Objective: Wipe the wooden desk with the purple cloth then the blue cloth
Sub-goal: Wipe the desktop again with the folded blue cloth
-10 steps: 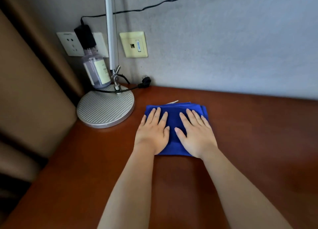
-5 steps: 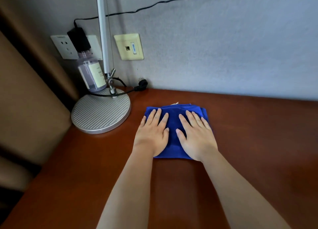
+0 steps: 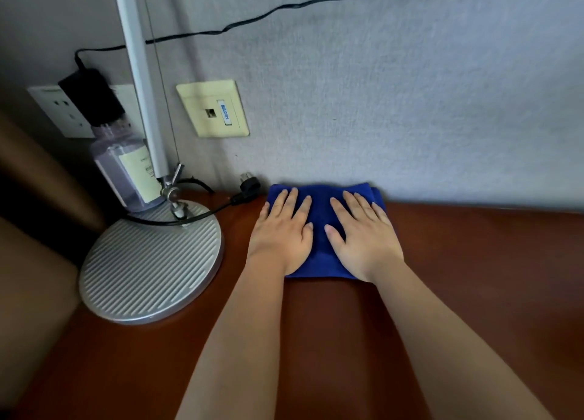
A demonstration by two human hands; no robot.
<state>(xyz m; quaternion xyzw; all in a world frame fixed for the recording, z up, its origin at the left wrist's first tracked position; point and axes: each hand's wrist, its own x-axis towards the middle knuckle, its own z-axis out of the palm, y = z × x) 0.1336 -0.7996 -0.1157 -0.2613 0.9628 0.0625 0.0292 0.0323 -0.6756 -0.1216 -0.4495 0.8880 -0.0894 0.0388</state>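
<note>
A folded blue cloth (image 3: 320, 217) lies flat on the reddish-brown wooden desk (image 3: 474, 277), its far edge against the grey wall. My left hand (image 3: 281, 230) presses on the cloth's left half with straight fingers. Beside it, my right hand (image 3: 363, 233) presses flat on the right half, fingers spread. Both palms cover much of the cloth. No purple cloth is in view.
A round ribbed silver lamp base (image 3: 151, 261) with its pole (image 3: 139, 72) stands left of the cloth. Behind it sits a clear bottle (image 3: 126, 167). A loose black plug (image 3: 249, 186) lies by the wall near the cloth. Wall sockets (image 3: 215, 108) are above.
Both hands have pushed the blue cloth away from me until its far edge meets the wall. The hands stay flat on it throughout.
</note>
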